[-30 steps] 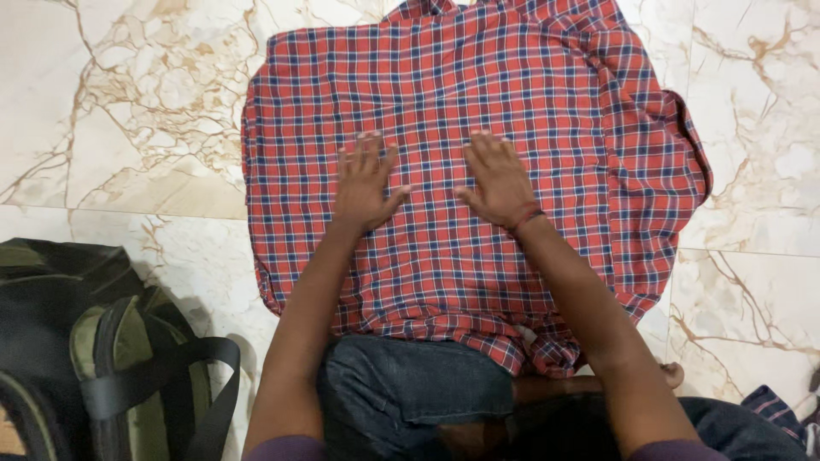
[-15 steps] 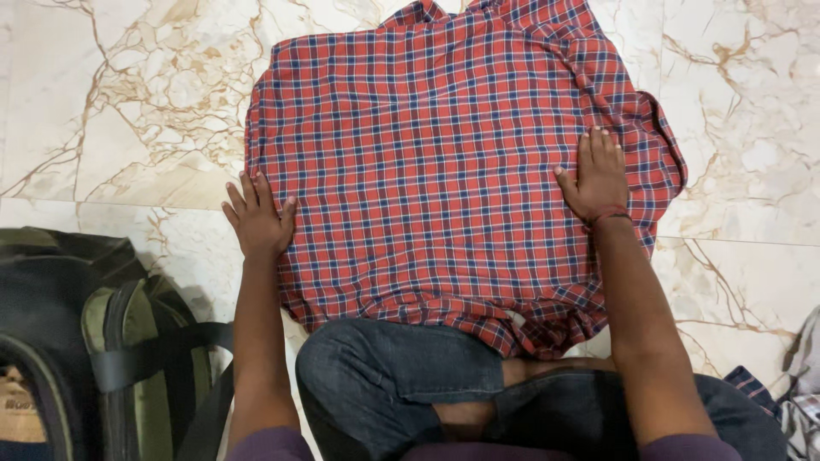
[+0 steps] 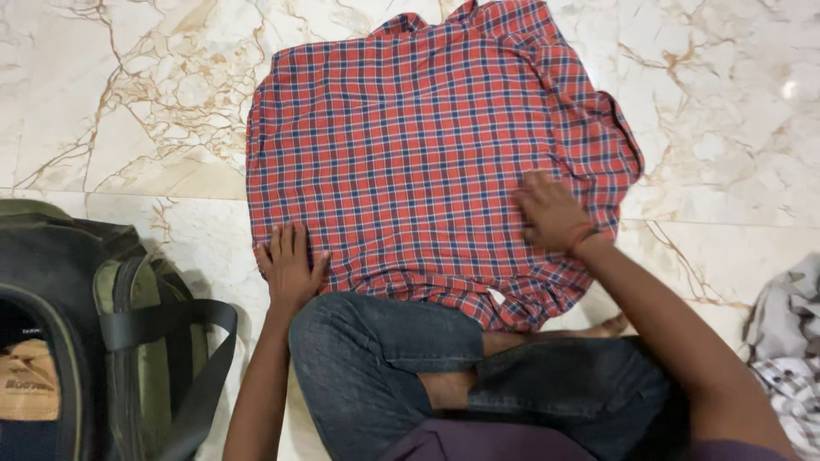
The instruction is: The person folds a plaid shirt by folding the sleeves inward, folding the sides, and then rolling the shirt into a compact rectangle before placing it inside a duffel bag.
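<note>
Two bare hands press flat on a red and blue checked shirt (image 3: 427,162) spread back-up across a marble floor (image 3: 128,102) veined in gold. The left hand (image 3: 289,269) lies at the shirt's lower left corner, fingers (image 3: 286,243) straight and slightly apart, palm down; the fingertips rest on the cloth's edge while the heel of the hand sits on bare tile, gripping nothing. The right hand (image 3: 551,213) lies on the lower right part of the shirt, fully on the fabric, fingers loosely spread and pointing toward the left, also grasping nothing; a red thread circles that wrist. The shirt's collar points away from the person at the top of the view, and a sleeve is bunched along the right side, just beyond the right hand. The hem touches the person's folded knees in dark jeans (image 3: 384,358). An olive and black backpack (image 3: 102,333) stands open on the floor at the left, well apart from the shirt. A pale crumpled garment (image 3: 790,341) lies at the right edge.
</note>
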